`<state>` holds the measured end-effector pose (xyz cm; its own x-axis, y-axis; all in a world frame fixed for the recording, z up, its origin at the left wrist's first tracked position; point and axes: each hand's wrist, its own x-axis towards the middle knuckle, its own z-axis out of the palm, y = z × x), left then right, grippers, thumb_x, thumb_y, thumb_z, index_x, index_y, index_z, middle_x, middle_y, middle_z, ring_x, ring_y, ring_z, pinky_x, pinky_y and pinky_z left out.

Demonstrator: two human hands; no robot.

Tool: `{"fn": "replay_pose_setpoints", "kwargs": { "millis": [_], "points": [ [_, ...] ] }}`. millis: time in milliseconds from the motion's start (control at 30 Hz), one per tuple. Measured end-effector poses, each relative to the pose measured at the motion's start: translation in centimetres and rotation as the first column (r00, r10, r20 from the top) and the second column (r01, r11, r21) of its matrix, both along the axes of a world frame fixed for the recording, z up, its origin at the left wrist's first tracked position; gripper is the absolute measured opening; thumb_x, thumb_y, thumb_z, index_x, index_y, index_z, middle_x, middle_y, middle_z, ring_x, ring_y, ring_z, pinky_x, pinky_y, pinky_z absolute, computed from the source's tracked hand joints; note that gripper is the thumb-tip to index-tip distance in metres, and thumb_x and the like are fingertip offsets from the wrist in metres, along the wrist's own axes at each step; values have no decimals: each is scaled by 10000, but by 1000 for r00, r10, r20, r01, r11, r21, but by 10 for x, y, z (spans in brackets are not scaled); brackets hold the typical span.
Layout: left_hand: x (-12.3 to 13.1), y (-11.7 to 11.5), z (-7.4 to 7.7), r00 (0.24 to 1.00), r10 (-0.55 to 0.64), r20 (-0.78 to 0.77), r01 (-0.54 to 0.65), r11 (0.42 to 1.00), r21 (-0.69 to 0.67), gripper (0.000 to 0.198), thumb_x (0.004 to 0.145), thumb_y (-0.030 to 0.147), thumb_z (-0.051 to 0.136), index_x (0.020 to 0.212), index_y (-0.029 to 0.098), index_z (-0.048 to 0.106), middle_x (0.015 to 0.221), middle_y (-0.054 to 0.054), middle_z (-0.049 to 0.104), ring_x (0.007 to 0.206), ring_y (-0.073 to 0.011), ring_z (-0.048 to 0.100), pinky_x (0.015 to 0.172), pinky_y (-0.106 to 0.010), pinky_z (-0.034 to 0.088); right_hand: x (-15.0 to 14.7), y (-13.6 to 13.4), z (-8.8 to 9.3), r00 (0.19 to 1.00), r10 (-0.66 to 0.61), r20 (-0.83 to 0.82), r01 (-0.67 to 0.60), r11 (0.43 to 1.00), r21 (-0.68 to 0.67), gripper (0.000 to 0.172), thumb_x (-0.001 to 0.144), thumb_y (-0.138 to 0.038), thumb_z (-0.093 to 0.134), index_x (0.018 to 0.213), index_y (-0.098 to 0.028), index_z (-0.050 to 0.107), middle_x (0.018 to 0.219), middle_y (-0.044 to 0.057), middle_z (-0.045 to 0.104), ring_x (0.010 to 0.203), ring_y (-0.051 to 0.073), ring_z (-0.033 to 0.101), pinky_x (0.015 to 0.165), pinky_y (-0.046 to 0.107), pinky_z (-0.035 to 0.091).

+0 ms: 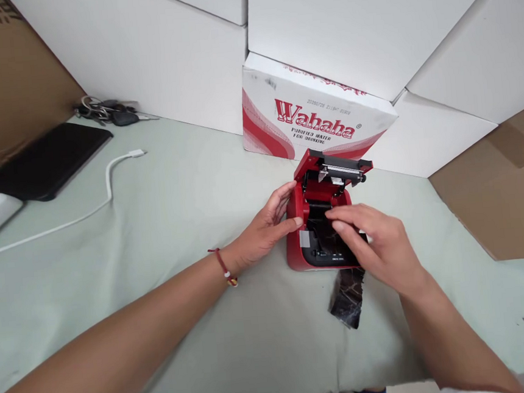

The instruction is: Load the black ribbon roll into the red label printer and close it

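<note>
A small red printer [297, 251] with a black inside stands on the cloth, its lid [333, 169] tilted up and back. My left hand [271, 223] grips the printer's left side, thumb over the near rim and fingers along the outer wall. Over the opening, my right hand [378, 238] has thumb and forefinger closed at a strip of black ribbon [347, 299]. The ribbon runs from inside, over the front edge, and hangs crumpled onto the cloth. The fingers of my right hand hide part of the opening and its right side.
Behind the printer stands a white and red Wahaha box [314, 115] against white boxes [177, 63]. Cardboard boxes [504, 187] flank both sides. At left lie keys [110, 112], a black tablet-like slab [52, 160] and a white cable [109, 182]. Light green cloth [201, 336] covers the table.
</note>
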<state>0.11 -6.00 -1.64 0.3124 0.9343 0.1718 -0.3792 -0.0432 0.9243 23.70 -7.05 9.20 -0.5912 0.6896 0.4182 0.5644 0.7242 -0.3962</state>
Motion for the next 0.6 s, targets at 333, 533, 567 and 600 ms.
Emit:
{"fn": "replay_pose_setpoints", "kwargs": {
  "millis": [333, 533, 567, 600],
  "points": [
    [-3, 2, 3, 983, 139, -124, -140, 990, -1, 758, 976, 513, 809, 1638, 345, 481, 1866, -68, 373, 1774, -335, 273, 1467, -578, 221, 16, -58, -61, 999, 19, -30, -6, 923, 384, 588, 986, -35, 619, 1548, -205, 662, 1321, 100, 851, 1222, 247, 743, 1178, 490, 574],
    [-4, 32, 44, 898, 378, -226, -357, 925, 127, 643, 1065, 636, 617, 1616, 308, 564, 1812, -59, 481, 1747, -320, 335, 1458, -571, 227, 13, -53, -67, 994, 32, -107, 13, 917, 398, 558, 968, -18, 612, 1495, -185, 690, 1269, 110, 860, 1183, 246, 733, 1143, 471, 581],
    [-3, 37, 53, 902, 375, -214, -352, 925, 140, 630, 1084, 646, 568, 1602, 288, 590, 1777, -68, 531, 1720, -322, 390, 1448, -570, 255, 13, -52, -67, 993, 38, -111, 9, 917, 398, 543, 966, -16, 620, 1477, -185, 700, 1264, 109, 860, 1171, 244, 734, 1135, 463, 583],
    [-1, 40, 61, 914, 352, -204, -329, 934, 139, 615, 1105, 645, 517, 1578, 266, 621, 1735, -80, 581, 1685, -322, 450, 1435, -562, 292, 13, -52, -67, 993, 40, -114, 8, 919, 395, 536, 970, -19, 622, 1469, -198, 705, 1262, 100, 861, 1158, 239, 736, 1125, 457, 588]
  ]
}}
